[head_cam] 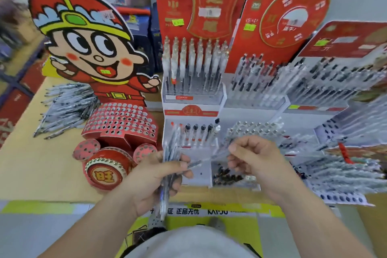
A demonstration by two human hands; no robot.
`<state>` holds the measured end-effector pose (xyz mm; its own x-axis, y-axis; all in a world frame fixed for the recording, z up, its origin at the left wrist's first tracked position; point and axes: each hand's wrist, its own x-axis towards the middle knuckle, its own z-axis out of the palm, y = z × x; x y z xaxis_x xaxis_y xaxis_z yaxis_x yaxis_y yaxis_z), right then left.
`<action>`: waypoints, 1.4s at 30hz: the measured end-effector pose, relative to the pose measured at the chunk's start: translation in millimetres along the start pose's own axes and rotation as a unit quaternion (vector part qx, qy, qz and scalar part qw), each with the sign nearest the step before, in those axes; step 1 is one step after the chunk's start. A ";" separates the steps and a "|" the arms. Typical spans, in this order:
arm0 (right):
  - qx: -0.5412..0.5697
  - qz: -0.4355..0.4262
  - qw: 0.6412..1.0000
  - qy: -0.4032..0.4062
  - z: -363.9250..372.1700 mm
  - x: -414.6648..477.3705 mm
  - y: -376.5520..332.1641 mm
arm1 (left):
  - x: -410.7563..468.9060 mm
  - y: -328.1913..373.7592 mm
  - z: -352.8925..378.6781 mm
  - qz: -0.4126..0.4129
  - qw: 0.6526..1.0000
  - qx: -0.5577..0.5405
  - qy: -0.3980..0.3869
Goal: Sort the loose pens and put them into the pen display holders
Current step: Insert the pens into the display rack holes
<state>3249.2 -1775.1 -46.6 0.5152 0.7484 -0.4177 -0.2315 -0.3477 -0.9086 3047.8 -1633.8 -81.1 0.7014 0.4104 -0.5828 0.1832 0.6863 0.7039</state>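
Note:
My left hand grips a bundle of clear pens that stands upright in the fist, just in front of a low white display holder. My right hand pinches one clear pen that lies slanted between both hands, its lower end touching the fingers of my left hand. The white holder has a few black-capped pens standing in its back row. A pile of loose pens lies on the cardboard at the left.
A red cartoon-figure holder with many empty holes stands at the left. Tall red-backed holders full of pens stand behind. More filled racks crowd the right side. Small dark caps lie below my right hand.

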 end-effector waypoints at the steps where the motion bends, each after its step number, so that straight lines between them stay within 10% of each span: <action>1: -0.040 -0.008 0.999 -0.012 -8.6 1.4 -0.3 | -0.4 -2.0 6.6 0.008 1.000 0.001 0.009; 8: -0.413 -0.224 0.876 -0.109 -49.0 0.4 -1.6 | -2.0 -16.7 67.1 0.018 0.995 0.094 0.019; 18: -0.476 -0.296 0.786 -0.262 -54.3 -0.3 -5.2 | -11.6 -38.1 100.4 0.032 0.992 0.097 0.068; 31: -0.264 -0.143 0.947 -0.112 -29.8 31.0 30.6 | -7.9 -35.3 24.3 -0.004 0.984 -0.095 0.150; 42: -0.305 -0.128 0.943 0.047 19.3 42.2 70.1 | 4.9 -40.1 -27.5 -0.031 0.991 -0.066 0.112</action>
<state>3238.7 -1757.0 -128.0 0.5674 0.8082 -0.1575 0.4127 -0.4446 -0.7950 3025.0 -1642.8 -123.4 0.5178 0.4778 -0.7097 0.1190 0.7812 0.6128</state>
